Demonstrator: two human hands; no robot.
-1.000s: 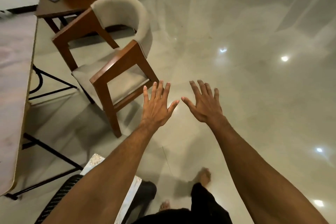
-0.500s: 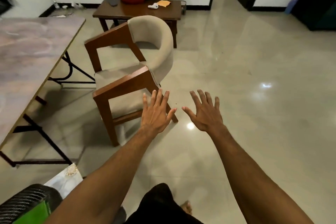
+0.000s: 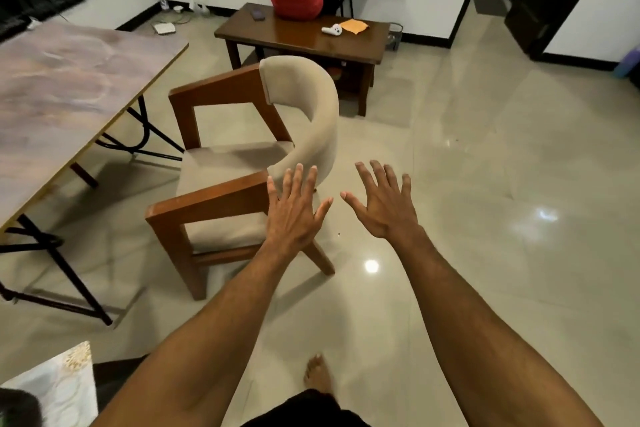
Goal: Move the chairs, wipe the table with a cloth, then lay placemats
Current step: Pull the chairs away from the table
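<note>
Both hands are spread flat and empty: the left hand [image 3: 294, 215] overlaps the near side of the chair [image 3: 313, 97], contact unclear; the right hand [image 3: 384, 206] hovers over the floor [image 3: 502, 270]. The chair stands beside the worktop [image 3: 69, 87], cut off at the left edge

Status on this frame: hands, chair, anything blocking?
Left hand, right hand open, no grip. Chair upright beside table, left hand at armrest. Low bench behind chair.

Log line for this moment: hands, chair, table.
chair: upright, apart from table | left hand: open, at near armrest, contact unclear | right hand: open, above floor
</note>
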